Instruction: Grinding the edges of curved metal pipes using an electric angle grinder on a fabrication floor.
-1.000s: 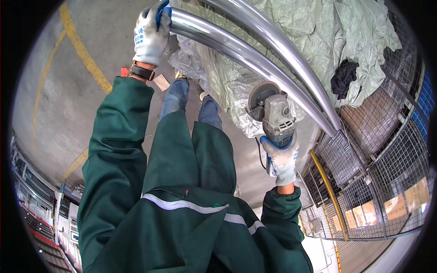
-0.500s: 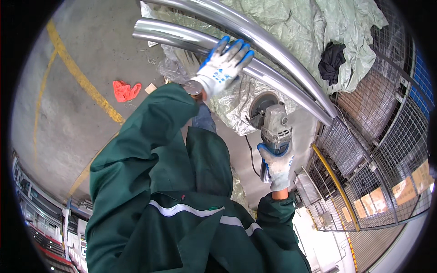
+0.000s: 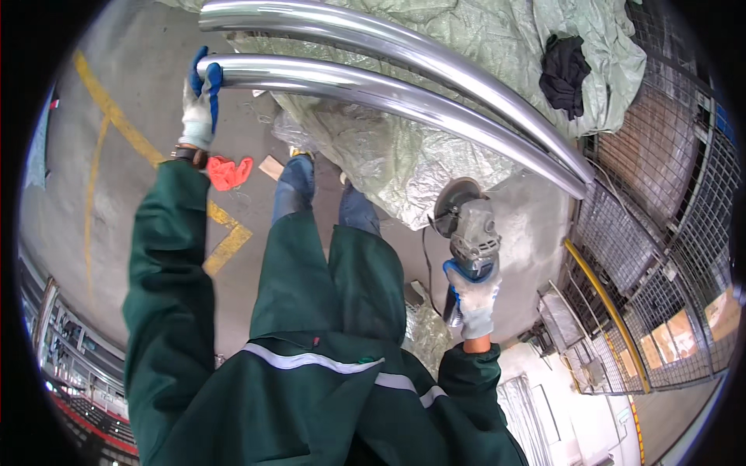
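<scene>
In a white glove with blue fingers, my left hand [image 3: 200, 113] grips the left end of the nearer of two long, curved, shiny metal tubes [image 3: 326, 79]. The farther metal tube [image 3: 373, 35] runs beside it, and the two come close together at their right ends. My right hand [image 3: 475, 299], gloved the same way, is wrapped round the body of an angle grinder [image 3: 474, 234]. The grinder's dark disc [image 3: 451, 203] points away from me, just short of the nearer tube and apart from it. Whether the disc is turning I cannot tell.
A pale green, crinkled sheet [image 3: 350, 136] lies under the tubes, with a dark cloth [image 3: 565, 74] on its right part. Wire mesh cages [image 3: 622, 225] and a yellow rail [image 3: 610, 311] stand at the right. A red cloth [image 3: 230, 172] is on the floor near my feet.
My left hand has moved left from the middle of the nearer tube to its left end. The grinder stays in my right hand, little moved. My view has shifted slightly.
</scene>
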